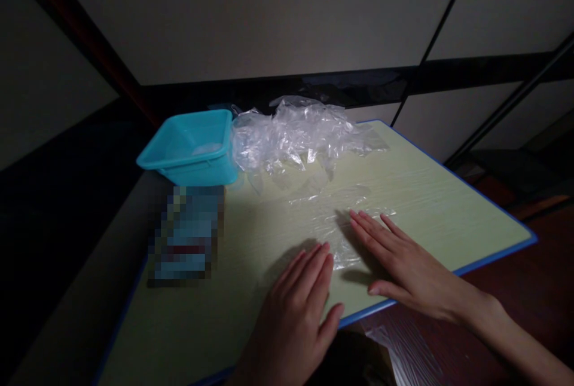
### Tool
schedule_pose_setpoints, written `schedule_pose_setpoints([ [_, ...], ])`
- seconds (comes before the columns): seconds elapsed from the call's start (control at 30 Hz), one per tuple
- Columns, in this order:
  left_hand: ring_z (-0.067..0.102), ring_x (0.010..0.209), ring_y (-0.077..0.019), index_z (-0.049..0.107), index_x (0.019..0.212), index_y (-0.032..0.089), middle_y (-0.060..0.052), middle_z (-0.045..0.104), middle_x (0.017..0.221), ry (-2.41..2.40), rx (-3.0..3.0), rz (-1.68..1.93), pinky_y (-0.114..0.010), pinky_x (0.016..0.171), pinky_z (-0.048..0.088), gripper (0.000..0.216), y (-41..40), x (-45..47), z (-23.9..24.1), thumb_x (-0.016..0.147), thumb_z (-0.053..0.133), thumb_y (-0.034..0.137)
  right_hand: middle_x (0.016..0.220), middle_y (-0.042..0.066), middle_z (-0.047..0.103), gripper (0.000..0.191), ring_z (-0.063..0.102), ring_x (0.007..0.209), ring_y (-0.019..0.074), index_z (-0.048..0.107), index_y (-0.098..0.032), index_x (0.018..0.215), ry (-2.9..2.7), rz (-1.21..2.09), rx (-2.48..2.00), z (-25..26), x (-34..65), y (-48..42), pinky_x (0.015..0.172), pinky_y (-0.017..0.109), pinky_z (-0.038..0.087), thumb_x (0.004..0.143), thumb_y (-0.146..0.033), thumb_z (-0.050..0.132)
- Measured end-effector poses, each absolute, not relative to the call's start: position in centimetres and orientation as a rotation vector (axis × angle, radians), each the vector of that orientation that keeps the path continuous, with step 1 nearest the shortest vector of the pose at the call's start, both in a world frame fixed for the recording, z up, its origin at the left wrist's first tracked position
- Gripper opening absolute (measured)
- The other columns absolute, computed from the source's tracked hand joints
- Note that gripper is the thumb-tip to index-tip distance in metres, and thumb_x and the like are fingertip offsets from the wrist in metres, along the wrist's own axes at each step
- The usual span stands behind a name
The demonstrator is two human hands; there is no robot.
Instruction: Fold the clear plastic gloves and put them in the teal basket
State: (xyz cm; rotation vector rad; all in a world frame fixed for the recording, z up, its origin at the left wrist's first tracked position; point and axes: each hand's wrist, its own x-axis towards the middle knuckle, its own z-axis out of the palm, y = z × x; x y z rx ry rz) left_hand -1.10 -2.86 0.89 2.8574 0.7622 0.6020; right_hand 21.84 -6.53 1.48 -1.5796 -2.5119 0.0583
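Observation:
A thin clear plastic bag (347, 253) lies spread on the pale yellow table (457, 213), and its outline is hard to make out. My left hand (298, 308) is at the bag's near left side, fingers stretched out and side by side, holding nothing. Over the bag's right side is my right hand (399, 257), palm down with straight fingers and the thumb apart. Whether either palm touches the plastic, I cannot tell. Beyond both hands, a loose heap of crumpled clear plastic bags (298, 132) covers the back of the table.
At the back left stands a turquoise plastic basin (204, 168) with something whitish inside. In front of it lies a flat item (191, 230) blurred by pixels. Blue edging (497, 257) borders the table. Cabinet panels (269, 21) rise behind. More clear plastic (406, 347) hangs below the near edge.

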Motion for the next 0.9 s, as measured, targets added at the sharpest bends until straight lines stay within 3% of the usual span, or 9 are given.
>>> schedule_pose_setpoints([
  [0.1,0.029,0.129,-0.0266,0.029,0.135,0.006,-0.015,0.028,0.142,0.793,2.813,0.476,-0.041,0.098,0.041,0.067,-4.2,1.2,1.1,0.087,0.040,0.051,0.146,0.014,0.011,0.085,0.012,0.133,0.0274,0.002,-0.012,0.142,-2.552,0.030,-1.600,0.9,21.8,-6.5,0.106,0.050,0.018,0.082,-0.063,0.035],
  [0.23,0.018,0.133,-0.0260,0.022,0.137,0.004,-0.014,0.020,0.145,0.843,2.765,0.436,-0.041,0.103,0.034,0.079,-4.8,3.3,0.6,0.085,0.029,0.063,0.146,0.014,0.012,0.081,0.012,0.133,0.0259,0.005,-0.012,0.142,-2.603,-0.005,-1.620,0.2,22.1,-6.2,0.106,0.049,0.019,0.084,-0.061,0.034],
  [0.63,0.017,0.133,-0.0266,0.021,0.138,0.008,-0.014,0.018,0.145,0.949,2.829,0.344,-0.043,0.103,0.033,0.082,-4.4,0.3,-0.2,0.081,0.038,0.064,0.146,0.013,0.013,0.078,0.014,0.133,0.0261,0.002,-0.013,0.141,-2.585,-0.003,-1.589,0.1,22.2,-6.2,0.106,0.050,0.021,0.086,-0.057,0.035],
  [0.77,0.022,0.131,-0.0285,0.020,0.138,0.009,-0.016,0.023,0.144,1.012,2.863,0.334,-0.046,0.101,0.036,0.081,-3.8,-3.1,-0.5,0.079,0.051,0.055,0.146,0.013,0.013,0.078,0.015,0.133,0.0260,0.002,-0.013,0.141,-2.575,-0.002,-1.593,0.1,22.2,-6.3,0.106,0.049,0.021,0.086,-0.056,0.036],
  [0.9,0.027,0.130,-0.0286,0.018,0.138,0.011,-0.017,0.027,0.142,1.121,2.887,0.417,-0.046,0.097,0.039,0.073,-3.3,-5.8,-1.0,0.081,0.052,0.041,0.146,0.012,0.014,0.077,0.017,0.132,0.0263,0.001,-0.015,0.141,-2.558,0.016,-1.590,0.1,22.2,-6.2,0.106,0.049,0.021,0.086,-0.055,0.037],
])
